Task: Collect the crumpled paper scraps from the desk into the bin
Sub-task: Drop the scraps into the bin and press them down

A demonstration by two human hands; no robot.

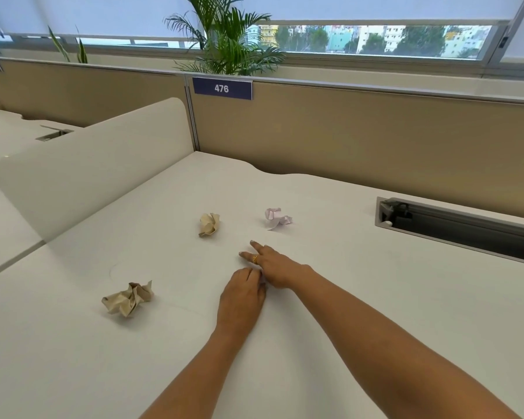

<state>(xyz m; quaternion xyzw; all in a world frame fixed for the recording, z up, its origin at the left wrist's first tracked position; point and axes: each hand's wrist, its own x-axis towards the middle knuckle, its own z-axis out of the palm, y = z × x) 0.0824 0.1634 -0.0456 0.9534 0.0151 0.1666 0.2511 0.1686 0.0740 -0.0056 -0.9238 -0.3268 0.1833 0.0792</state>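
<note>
**Head view: three crumpled paper scraps on the tabletop, both grips at centre**

We record one white tabletop [375, 252], seen from above and behind two bare forearms that reach onto it from the near edge.

Item 1. Tan scrap [129, 299], crumpled, the largest of the three. It lies on the near left of the tabletop, left of both grips and well apart from them.

Item 2. Beige scrap [209, 224], crumpled into a tight ball. It lies at mid-depth, farther than both grips and a little to their left.

Item 3. White scrap [277, 217], crumpled, with a faint pink tint. It lies to the right of the beige scrap, just beyond the right grip and not touched by it.

Item 4. Left grip [242, 293], back of the hand up and low over the tabletop. Its fingertips curl down and out of sight, so we cannot tell whether it holds anything.

Item 5. Right grip [273, 267], touching the far side of the left grip. Its fingers [256, 246] are straight and spread, reaching toward the far left. One of them carries a gold ring [255, 259].

Surroundings, as we list them:
- a rounded cream divider [97, 164] along the left edge
- a tan partition [345, 137] at the far edge, bearing a blue label [222, 88] that reads 476
- a grey cable slot [454, 225] sunk into the tabletop at far right
- a palm plant [227, 40] behind the partition
- a window [375, 39] beyond, showing buildings and trees
</note>
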